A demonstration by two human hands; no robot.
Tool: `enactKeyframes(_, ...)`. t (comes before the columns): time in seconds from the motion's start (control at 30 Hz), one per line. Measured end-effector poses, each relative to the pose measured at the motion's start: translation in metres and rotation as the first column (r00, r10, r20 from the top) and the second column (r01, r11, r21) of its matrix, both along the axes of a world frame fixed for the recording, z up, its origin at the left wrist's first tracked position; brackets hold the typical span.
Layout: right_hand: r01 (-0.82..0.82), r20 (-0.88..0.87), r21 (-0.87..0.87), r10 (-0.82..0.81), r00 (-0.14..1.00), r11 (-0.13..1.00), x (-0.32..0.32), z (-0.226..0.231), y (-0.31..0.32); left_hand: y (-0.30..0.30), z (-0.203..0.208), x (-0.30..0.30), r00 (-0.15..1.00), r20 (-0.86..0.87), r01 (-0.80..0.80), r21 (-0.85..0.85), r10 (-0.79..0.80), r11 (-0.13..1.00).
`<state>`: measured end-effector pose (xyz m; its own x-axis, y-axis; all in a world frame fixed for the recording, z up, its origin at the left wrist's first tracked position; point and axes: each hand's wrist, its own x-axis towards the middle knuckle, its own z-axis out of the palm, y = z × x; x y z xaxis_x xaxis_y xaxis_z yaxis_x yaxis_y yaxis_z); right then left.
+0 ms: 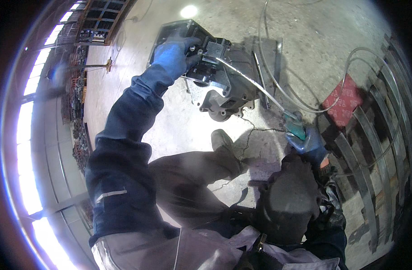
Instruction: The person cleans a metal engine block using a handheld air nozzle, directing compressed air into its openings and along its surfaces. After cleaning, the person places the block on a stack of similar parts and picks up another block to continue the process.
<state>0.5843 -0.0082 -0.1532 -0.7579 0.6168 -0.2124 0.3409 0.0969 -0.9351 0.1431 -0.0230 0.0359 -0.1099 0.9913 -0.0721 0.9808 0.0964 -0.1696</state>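
Note:
My left hand (pixel 172 56), in a blue glove, reaches out and grips a black boxy part (pixel 181 30) at the upper end of a grey metal gearbox-like casing (pixel 237 74). The casing lies on the concrete floor in front of me. My right hand (pixel 310 143), also blue-gloved, is closed round the green handle of an air blow gun (pixel 295 126). Its long thin metal tube slants up and left, and the tip lies by the black part, close to my left fingers. Some of my right fingers are hidden behind the handle.
A thin air hose (pixel 314 109) loops over the floor on the right. Beside it are a red printed sheet (pixel 343 102) and several long curved-looking metal bars (pixel 366 148). A dark rod (pixel 261 81) lies right of the casing. My shoe (pixel 222 140) is close below it.

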Motion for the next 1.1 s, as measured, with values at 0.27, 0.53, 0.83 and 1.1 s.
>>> enactKeyframes(0.27, 0.021, 0.078, 0.097, -0.029, 0.997, 0.995, -0.007, 0.009, 0.002, 0.013, 0.002, -0.010, 0.999, -0.016, 0.028, -0.117, -0.030, 0.993)
enactKeyframes(0.53, 0.008, -0.007, 0.008, -0.008, 1.000, 1.000, -0.011, -0.015, 0.001, 0.013, 0.002, -0.002, 0.998, -0.066, -0.005, -0.100, -0.002, 0.995)
enactKeyframes(0.83, -0.003, 0.013, 0.116, 0.002, 1.000, 0.993, -0.010, 0.003, 0.007, 0.008, 0.005, -0.002, 0.995, -0.089, 0.045, -0.107, -0.054, 0.993)
enactKeyframes(1.1, -0.006, -0.003, 0.129, 0.007, 1.000, 0.992, -0.011, -0.007, 0.007, 0.013, 0.007, -0.005, 0.995, -0.102, -0.025, -0.176, 0.007, 0.984)
